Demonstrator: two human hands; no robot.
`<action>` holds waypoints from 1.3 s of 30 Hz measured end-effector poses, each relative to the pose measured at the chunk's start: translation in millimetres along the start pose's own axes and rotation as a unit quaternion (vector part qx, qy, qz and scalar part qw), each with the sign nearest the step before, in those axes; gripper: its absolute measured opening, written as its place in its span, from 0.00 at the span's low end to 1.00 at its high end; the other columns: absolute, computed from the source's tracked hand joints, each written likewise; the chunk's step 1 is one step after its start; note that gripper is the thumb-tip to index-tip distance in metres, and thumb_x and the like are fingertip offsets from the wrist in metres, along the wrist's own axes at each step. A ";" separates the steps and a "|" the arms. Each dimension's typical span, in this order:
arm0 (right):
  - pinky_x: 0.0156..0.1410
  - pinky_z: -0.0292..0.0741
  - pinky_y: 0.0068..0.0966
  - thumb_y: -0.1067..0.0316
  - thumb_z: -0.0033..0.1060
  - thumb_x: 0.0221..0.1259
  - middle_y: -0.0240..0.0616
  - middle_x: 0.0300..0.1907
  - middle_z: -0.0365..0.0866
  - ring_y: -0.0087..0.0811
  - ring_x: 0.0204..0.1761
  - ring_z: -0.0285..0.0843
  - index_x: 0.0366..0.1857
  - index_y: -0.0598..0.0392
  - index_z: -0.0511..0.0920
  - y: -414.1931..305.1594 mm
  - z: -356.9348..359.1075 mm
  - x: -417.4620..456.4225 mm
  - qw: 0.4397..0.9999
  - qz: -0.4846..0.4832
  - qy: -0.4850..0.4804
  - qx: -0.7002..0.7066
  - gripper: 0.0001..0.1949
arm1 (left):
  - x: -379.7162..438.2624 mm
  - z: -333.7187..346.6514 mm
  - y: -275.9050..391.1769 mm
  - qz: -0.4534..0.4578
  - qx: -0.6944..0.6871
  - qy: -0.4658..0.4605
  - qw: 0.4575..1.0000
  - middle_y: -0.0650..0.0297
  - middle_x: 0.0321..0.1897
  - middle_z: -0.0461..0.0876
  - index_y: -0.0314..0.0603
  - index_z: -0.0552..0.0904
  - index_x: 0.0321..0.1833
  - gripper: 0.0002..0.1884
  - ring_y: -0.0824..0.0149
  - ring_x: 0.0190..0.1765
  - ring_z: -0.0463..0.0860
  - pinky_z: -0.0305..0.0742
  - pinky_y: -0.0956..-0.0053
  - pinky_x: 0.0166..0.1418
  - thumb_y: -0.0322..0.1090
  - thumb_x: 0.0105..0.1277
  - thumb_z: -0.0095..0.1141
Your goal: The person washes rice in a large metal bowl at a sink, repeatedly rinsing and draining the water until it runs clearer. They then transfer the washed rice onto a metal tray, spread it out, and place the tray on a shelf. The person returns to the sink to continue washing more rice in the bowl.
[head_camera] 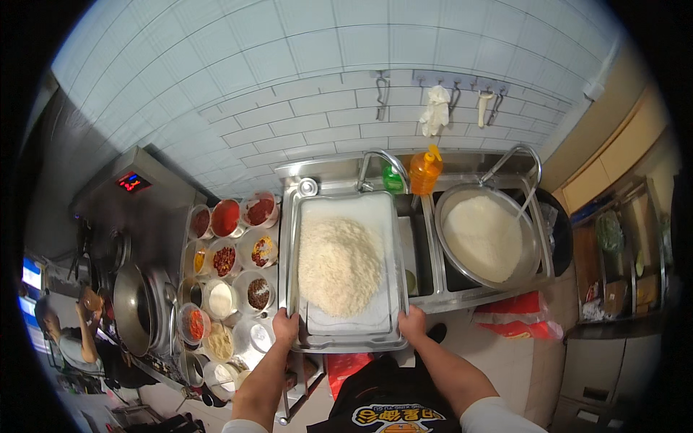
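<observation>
A rectangular clear tray [303,341] rests over the left part of the steel sink, with a heap of pale uncooked grain, seemingly rice [341,265], inside. My left hand [285,327] holds its near left corner, and my right hand [413,325] holds the near right corner. To the right, a round metal bowl [533,254] sits in the other basin; it holds more pale grain in whitish water [482,238]. A thin stream from the right faucet [520,154] runs into the bowl. The left faucet [381,157] arches behind the tray.
Left of the tray stand several seasoning tubs [223,260], then a wok [132,311] on the stove. Soap bottles, one orange [425,173] and one green [392,178], stand behind the sink. A red bag [520,316] lies on the floor. Another person [76,346] is at far left.
</observation>
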State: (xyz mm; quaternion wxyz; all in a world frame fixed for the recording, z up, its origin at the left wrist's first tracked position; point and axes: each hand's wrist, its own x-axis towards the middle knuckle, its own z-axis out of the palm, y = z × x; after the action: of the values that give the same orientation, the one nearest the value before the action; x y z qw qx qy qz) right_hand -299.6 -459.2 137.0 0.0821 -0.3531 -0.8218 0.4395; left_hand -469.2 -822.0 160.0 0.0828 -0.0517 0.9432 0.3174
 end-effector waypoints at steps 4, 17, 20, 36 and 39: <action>0.42 0.79 0.45 0.63 0.65 0.60 0.55 0.28 0.84 0.53 0.34 0.86 0.35 0.62 0.83 6.9 -4.4 -2.2 0.999 -0.015 -0.001 0.035 0.11 | -8.8 0.3 8.5 -0.009 0.003 0.002 1.000 0.41 0.31 0.84 0.31 0.79 0.34 0.15 0.37 0.40 0.84 0.77 0.51 0.46 0.39 0.59 0.64; 0.43 0.79 0.47 0.61 0.65 0.60 0.55 0.32 0.84 0.57 0.38 0.85 0.32 0.60 0.82 -3.6 -34.3 -22.9 0.999 0.010 -0.049 0.022 0.12 | -48.3 -12.9 10.0 0.011 -0.016 0.018 1.000 0.45 0.24 0.81 0.30 0.79 0.32 0.14 0.43 0.30 0.81 0.75 0.53 0.39 0.37 0.59 0.65; 0.40 0.78 0.45 0.61 0.65 0.59 0.53 0.28 0.84 0.54 0.34 0.86 0.32 0.61 0.82 5.7 -35.9 -31.5 0.999 0.009 -0.029 0.030 0.11 | -55.2 -17.5 18.8 0.031 0.005 0.018 0.999 0.47 0.23 0.80 0.30 0.78 0.31 0.13 0.48 0.28 0.80 0.74 0.56 0.37 0.35 0.59 0.64; 0.41 0.80 0.44 0.64 0.65 0.60 0.55 0.32 0.85 0.56 0.36 0.85 0.33 0.60 0.83 2.8 -62.8 -62.0 0.994 0.006 -0.010 0.107 0.09 | -76.3 -39.3 47.4 0.070 0.002 0.025 0.997 0.49 0.20 0.77 0.31 0.76 0.27 0.13 0.51 0.25 0.77 0.72 0.55 0.34 0.36 0.57 0.63; 0.41 0.78 0.43 0.65 0.63 0.59 0.53 0.29 0.83 0.53 0.34 0.85 0.33 0.61 0.83 8.4 -62.8 -64.1 0.995 0.013 -0.005 0.103 0.09 | -78.0 -39.7 48.0 0.054 0.014 0.002 0.998 0.49 0.23 0.83 0.30 0.81 0.32 0.12 0.52 0.28 0.84 0.77 0.57 0.37 0.35 0.58 0.63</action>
State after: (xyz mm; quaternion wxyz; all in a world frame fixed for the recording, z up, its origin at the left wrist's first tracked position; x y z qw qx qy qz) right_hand -220.2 -456.3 179.4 0.1085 -0.3511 -0.7678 0.5248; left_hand -404.9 -804.6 234.3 0.0645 0.0001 0.9491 0.3084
